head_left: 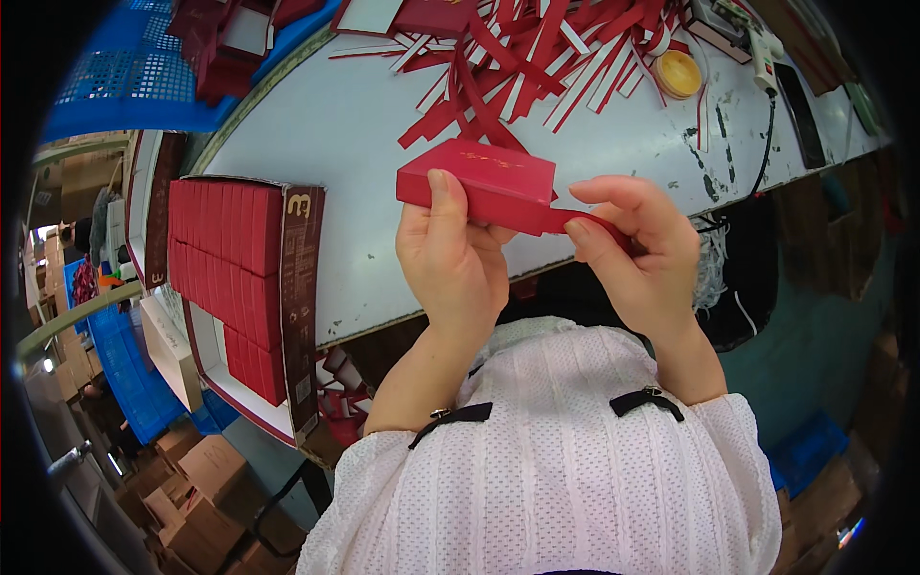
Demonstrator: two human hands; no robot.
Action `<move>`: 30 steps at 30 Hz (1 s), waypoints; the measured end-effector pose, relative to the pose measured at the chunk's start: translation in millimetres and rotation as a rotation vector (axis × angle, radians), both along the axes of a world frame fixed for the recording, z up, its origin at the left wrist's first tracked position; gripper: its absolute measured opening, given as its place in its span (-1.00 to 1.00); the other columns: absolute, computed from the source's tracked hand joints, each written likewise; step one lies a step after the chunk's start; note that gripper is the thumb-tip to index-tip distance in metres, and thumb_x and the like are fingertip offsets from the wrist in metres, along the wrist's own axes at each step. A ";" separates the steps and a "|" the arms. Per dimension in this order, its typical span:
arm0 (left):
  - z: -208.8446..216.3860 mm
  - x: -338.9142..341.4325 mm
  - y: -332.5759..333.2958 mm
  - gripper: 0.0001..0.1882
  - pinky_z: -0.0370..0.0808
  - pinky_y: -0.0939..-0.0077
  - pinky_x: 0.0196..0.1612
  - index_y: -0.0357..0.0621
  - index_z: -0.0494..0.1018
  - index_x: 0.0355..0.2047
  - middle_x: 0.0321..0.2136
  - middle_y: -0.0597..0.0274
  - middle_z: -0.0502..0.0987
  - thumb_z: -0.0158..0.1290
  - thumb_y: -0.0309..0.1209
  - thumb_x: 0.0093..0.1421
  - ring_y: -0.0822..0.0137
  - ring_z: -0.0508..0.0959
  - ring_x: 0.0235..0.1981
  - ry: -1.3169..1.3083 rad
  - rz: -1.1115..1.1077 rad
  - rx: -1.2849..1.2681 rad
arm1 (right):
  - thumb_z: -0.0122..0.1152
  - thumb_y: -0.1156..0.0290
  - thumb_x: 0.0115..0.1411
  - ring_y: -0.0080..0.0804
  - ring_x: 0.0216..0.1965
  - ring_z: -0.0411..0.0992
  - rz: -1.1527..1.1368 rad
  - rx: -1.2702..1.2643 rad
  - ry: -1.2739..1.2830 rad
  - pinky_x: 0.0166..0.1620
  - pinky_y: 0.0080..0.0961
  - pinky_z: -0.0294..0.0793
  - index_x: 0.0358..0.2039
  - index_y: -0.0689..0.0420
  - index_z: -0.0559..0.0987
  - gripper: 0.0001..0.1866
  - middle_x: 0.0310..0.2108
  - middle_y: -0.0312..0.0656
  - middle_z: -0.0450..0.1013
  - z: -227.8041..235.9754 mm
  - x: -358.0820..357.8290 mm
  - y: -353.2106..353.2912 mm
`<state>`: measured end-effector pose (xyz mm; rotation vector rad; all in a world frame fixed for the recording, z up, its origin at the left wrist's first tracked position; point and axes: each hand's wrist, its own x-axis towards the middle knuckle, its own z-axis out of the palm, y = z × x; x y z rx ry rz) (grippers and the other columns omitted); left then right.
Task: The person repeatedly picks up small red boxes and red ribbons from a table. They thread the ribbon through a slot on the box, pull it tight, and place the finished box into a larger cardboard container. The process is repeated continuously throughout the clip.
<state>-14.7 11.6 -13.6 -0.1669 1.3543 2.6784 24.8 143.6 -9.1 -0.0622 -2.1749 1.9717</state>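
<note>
Above the table's near edge, my left hand (450,254) is closed on a small flat red box (498,182) with gold lettering on its top, the thumb lying on its front side. A narrow red strip (565,220) runs out from the box's right end. My right hand (652,254) pinches this strip between thumb and fingers; its far end is hidden in the palm. Beyond the box lies a loose pile of red and white strips (537,72), some of them reaching close to the box's far edge.
An open dark carton (305,307) at the left holds rows of red boxes (230,230). Behind it stands a blue crate (115,105) with more red boxes. A yellow-filled tub (678,74), a power strip (764,62) and a black phone (800,115) lie on the table (364,259) at the right.
</note>
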 end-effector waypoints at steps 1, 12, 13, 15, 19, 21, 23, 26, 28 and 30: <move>0.0 0.2 0.2 -0.71 0.44 0.46 -0.28 -0.25 0.26 -0.27 -0.32 0.11 0.42 -0.27 -0.26 0.19 0.31 0.46 -0.31 0.008 -0.015 0.008 | 0.11 0.60 -0.08 -0.72 -0.68 0.27 -0.020 -0.048 -0.025 -0.59 -0.80 0.24 -0.35 0.22 0.44 -0.79 -0.62 -0.23 0.41 -2.8 -0.9 -0.8; 10.9 -4.8 -18.0 -0.73 0.43 0.41 -0.18 -0.31 0.28 -0.32 -0.31 0.07 0.42 -0.23 -0.30 0.17 0.26 0.45 -0.25 -0.185 -0.035 0.561 | 0.12 0.59 -0.10 -0.60 -0.62 0.34 -0.043 0.190 0.105 -0.56 -0.74 0.27 -0.41 0.23 0.52 -0.83 -0.62 -0.21 0.42 -4.3 -16.5 19.3; 12.7 -3.4 -18.2 -0.73 0.44 0.41 -0.19 -0.32 0.28 -0.33 -0.32 0.06 0.42 -0.23 -0.31 0.17 0.25 0.45 -0.26 -0.215 -0.023 0.580 | 0.12 0.59 -0.10 -0.58 -0.62 0.35 -0.041 0.190 0.132 -0.56 -0.74 0.27 -0.41 0.23 0.52 -0.83 -0.62 -0.21 0.42 -4.8 -18.2 17.5; 15.5 -2.7 -18.2 -0.74 0.46 0.41 -0.20 -0.31 0.29 -0.34 -0.34 0.05 0.43 -0.23 -0.32 0.17 0.26 0.46 -0.28 -0.248 -0.020 0.604 | 0.08 0.63 -0.07 -0.61 -0.57 0.36 0.008 0.217 0.090 -0.51 -0.78 0.29 -0.38 0.25 0.51 -0.82 -0.58 -0.22 0.42 -3.4 -19.2 18.3; 15.7 -0.4 -20.3 -0.74 0.45 0.36 -0.18 -0.33 0.28 -0.33 -0.32 0.02 0.42 -0.24 -0.32 0.18 0.22 0.45 -0.26 -0.266 -0.069 0.653 | 0.07 0.64 -0.06 -0.62 -0.54 0.37 0.027 0.188 0.068 -0.48 -0.79 0.30 -0.37 0.26 0.50 -0.82 -0.55 -0.22 0.42 -5.3 -20.4 16.9; 17.8 1.9 -22.8 -0.73 0.44 0.33 -0.17 -0.34 0.27 -0.32 -0.31 -0.01 0.41 -0.25 -0.33 0.18 0.18 0.44 -0.24 -0.329 -0.056 0.661 | 0.08 0.64 -0.07 -0.62 -0.54 0.37 0.018 0.169 0.063 -0.48 -0.79 0.30 -0.38 0.26 0.50 -0.82 -0.55 -0.22 0.43 -4.0 -20.1 15.5; 20.2 3.3 -24.9 -0.72 0.43 0.29 -0.16 -0.36 0.26 -0.31 -0.29 -0.05 0.40 -0.25 -0.33 0.18 0.14 0.43 -0.22 -0.375 -0.047 0.693 | 0.10 0.63 -0.08 -0.60 -0.57 0.37 0.001 0.172 0.086 -0.51 -0.77 0.30 -0.39 0.25 0.51 -0.82 -0.56 -0.20 0.43 -1.9 -19.3 14.1; 9.7 2.7 -33.2 -0.71 0.42 0.26 -0.14 -0.37 0.25 -0.31 -0.28 -0.09 0.39 -0.26 -0.33 0.18 0.10 0.42 -0.21 -0.408 -0.024 0.759 | 0.12 0.60 -0.11 -0.54 -0.62 0.37 -0.038 0.215 0.153 -0.56 -0.73 0.30 -0.41 0.23 0.51 -0.83 -0.59 -0.16 0.43 -2.0 -15.6 11.9; 1.3 -2.7 -41.9 -0.71 0.42 0.25 -0.14 -0.38 0.25 -0.32 -0.28 -0.11 0.39 -0.27 -0.33 0.19 0.10 0.42 -0.21 -0.417 0.018 0.772 | 0.12 0.60 -0.11 -0.53 -0.62 0.38 -0.063 0.240 0.180 -0.56 -0.72 0.31 -0.42 0.23 0.51 -0.84 -0.58 -0.16 0.43 5.8 -11.3 13.1; 3.0 -0.2 -40.9 -0.71 0.42 0.25 -0.14 -0.38 0.24 -0.32 -0.28 -0.11 0.38 -0.28 -0.33 0.19 0.09 0.42 -0.21 -0.409 0.011 0.784 | 0.12 0.59 -0.10 -0.53 -0.62 0.38 -0.040 0.251 0.155 -0.55 -0.72 0.32 -0.41 0.23 0.51 -0.83 -0.58 -0.16 0.44 5.4 -13.2 14.0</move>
